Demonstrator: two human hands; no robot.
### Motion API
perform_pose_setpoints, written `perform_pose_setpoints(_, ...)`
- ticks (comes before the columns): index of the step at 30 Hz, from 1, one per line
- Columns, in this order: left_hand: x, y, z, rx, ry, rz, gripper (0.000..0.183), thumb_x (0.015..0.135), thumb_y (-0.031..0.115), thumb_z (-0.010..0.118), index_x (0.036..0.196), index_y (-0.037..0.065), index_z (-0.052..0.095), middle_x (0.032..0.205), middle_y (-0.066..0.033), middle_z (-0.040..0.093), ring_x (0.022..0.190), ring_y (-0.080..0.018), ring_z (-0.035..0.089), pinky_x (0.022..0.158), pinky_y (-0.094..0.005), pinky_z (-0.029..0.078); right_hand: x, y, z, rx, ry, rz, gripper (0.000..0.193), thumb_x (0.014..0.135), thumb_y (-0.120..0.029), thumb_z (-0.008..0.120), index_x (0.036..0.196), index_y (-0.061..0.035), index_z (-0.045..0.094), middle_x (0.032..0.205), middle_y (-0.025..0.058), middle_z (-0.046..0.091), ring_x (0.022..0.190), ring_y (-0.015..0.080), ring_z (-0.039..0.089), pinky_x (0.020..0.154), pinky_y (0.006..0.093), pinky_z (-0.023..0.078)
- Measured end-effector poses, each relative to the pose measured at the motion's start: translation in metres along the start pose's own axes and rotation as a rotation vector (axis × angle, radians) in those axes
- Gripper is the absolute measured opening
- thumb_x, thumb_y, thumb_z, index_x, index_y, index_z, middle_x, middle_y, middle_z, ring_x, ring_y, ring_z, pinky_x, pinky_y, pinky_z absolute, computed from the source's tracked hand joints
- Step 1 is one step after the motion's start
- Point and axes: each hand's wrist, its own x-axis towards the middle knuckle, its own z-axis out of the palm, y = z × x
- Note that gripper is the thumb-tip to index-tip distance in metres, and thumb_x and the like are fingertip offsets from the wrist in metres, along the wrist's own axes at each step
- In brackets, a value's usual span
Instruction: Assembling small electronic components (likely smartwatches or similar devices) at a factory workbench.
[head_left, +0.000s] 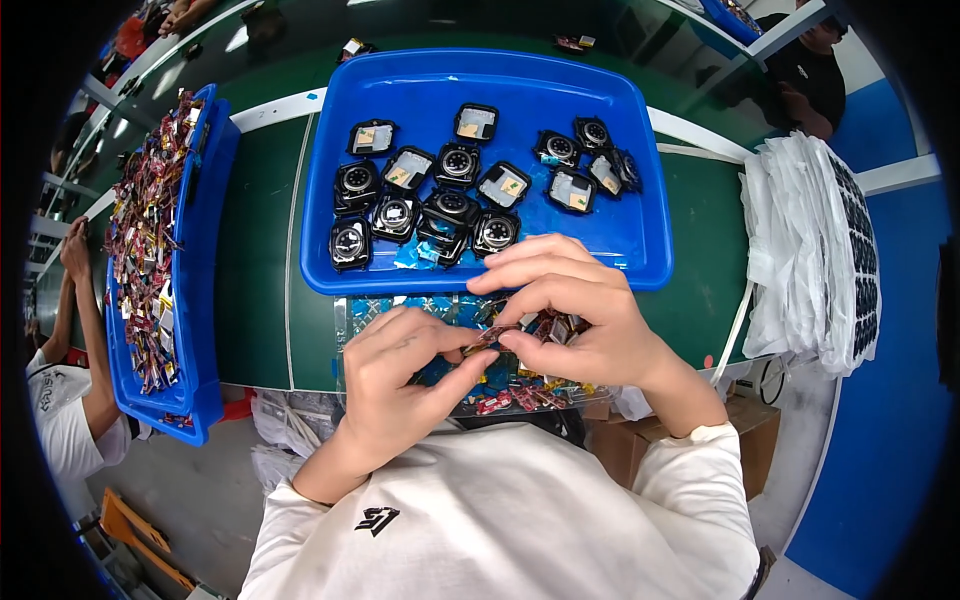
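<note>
Item one: small dark-red component [492, 337], in the air over the near side of the green bench [262, 300], between the two hands. I read its long axis as running roughly left to right, the right end a little higher; the fingers cover too much for me to be sure.

Item two: left hand [395, 375], thumb and forefinger pinching at the component's left end, the other fingers curled in. From this hand the component lies to the right and slightly away from the body.

Item three: right hand [585, 320], thumb and forefinger pinching at the right end, remaining fingers raised toward the tray. From here the component lies to the left. Neither hand is nearer — both have fingertips touching it.

Item four: loose small parts [530, 395], red and yellow, heaped below the right hand; blue bits [425, 301] beside them, partly hidden by the left hand.

Item five: blue tray [620, 240], beyond the hands, bearing black watch cases [458, 163], some back-up, some showing pale insides.

Item six: blue bin [200, 300], well to my left, full of tangled red parts [145, 250].

Item seven: white sheet stack [795, 250], well to the right — apart from both hands.
</note>
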Motion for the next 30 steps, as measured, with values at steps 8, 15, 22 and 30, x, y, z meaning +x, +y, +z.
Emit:
perform_pose_setpoints(8,0.006,0.001,-0.01,-0.287,-0.041,-0.116,0.015,0.073,0.005,0.074,0.087,0.0,0.07,0.078,-0.006,0.064,0.067,-0.0102,0.055,0.055,-0.0215,0.038,-0.005,0.0,0.004,0.107,-0.002,0.001,0.016,0.072,0.005,0.071,0.087,-0.0007,0.068,0.081,0.0089,0.069,0.072,0.0195,0.065,0.06,0.0287,0.048)
perform_pose_setpoints(15,0.002,-0.006,-0.011,-0.495,-0.023,-0.325,0.005,0.074,0.003,0.072,0.075,0.001,0.068,0.075,-0.005,0.064,0.064,-0.0091,0.051,0.056,-0.0216,0.036,-0.005,0.001,0.002,0.116,-0.003,0.018,0.016,0.072,0.004,0.073,0.086,-0.0001,0.068,0.08,0.0098,0.069,0.07,0.0193,0.065,0.059,0.0283,0.048)
perform_pose_setpoints(22,0.002,-0.006,-0.012,-0.29,0.028,-0.206,0.006,0.073,0.002,0.072,0.074,0.001,0.066,0.075,-0.0042,0.064,0.066,-0.0104,0.051,0.057,-0.0222,0.036,-0.003,-0.003,0.003,0.132,0.059,0.091,0.009,0.075,0.0,0.071,0.084,-0.0016,0.069,0.076,0.0076,0.067,0.068,0.0166,0.063,0.058,0.0271,0.049)
perform_pose_setpoints(30,0.012,0.005,-0.006,-0.136,0.041,-0.049,0.015,0.069,0.002,0.076,0.08,0.002,0.066,0.077,-0.0045,0.065,0.07,-0.0126,0.056,0.058,-0.0241,0.041,-0.005,-0.006,0.002,0.216,0.007,0.219,0.011,0.075,-0.001,0.072,0.087,-0.0023,0.07,0.077,0.0056,0.068,0.069,0.0117,0.063,0.056,0.0234,0.049)
